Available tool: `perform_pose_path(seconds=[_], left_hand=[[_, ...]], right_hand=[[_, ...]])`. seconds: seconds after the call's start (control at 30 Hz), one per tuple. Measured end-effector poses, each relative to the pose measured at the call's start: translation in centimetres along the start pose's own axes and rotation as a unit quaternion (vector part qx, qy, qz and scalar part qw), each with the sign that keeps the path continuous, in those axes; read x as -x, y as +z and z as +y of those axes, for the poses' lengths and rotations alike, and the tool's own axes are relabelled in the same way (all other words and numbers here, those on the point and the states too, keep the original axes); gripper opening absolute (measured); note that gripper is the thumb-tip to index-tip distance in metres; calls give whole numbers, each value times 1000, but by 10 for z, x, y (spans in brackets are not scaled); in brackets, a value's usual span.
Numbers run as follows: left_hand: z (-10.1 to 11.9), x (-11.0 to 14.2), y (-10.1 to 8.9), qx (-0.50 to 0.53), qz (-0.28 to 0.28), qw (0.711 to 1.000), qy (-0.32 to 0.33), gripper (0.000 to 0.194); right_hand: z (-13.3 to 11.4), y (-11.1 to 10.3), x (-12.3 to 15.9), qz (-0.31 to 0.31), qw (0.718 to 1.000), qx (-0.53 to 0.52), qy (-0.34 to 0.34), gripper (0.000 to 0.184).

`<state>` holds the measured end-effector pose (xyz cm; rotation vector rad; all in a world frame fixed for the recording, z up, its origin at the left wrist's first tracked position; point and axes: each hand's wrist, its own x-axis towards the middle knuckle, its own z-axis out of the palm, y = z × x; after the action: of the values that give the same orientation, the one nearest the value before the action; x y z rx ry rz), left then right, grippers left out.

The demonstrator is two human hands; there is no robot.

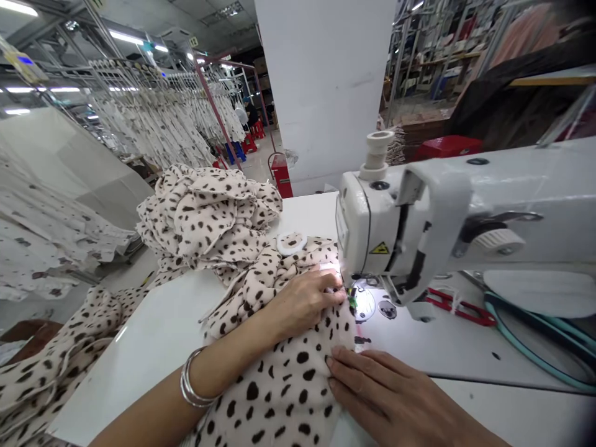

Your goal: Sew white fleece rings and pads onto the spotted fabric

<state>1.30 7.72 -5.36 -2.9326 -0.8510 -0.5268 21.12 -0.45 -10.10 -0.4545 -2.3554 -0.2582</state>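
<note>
Both hands (303,303) (395,394) on fabric (279,397) (dark-spotted).

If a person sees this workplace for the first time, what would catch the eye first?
Probably the pale, dark-spotted fabric, lying under the left hand and the fingers of the right hand, with a big heap of similar cloth beyond. Next, perhaps, the large white sewing machine on the right, with a bright patch of light beneath its head.

Pale garments (149,124) hang in rows left of a white pillar (326,93), a red box (281,176) beside its base.
</note>
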Motion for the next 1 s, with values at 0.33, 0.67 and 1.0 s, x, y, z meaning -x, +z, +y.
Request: perform_pose_path(seconds=[0.33, 0.67, 1.0], left_hand=[[0, 1, 2, 7, 33, 999, 11, 32], [2, 2, 1, 44, 63, 997, 8, 33], [41, 29, -17, 73, 67, 994, -42, 38]], right_hand=[[-8, -5, -6, 19, 997, -40, 57, 52], [-8, -29, -13, -22, 994, -75, 71, 42], [-5, -38, -13, -104, 973, -190, 85, 31]])
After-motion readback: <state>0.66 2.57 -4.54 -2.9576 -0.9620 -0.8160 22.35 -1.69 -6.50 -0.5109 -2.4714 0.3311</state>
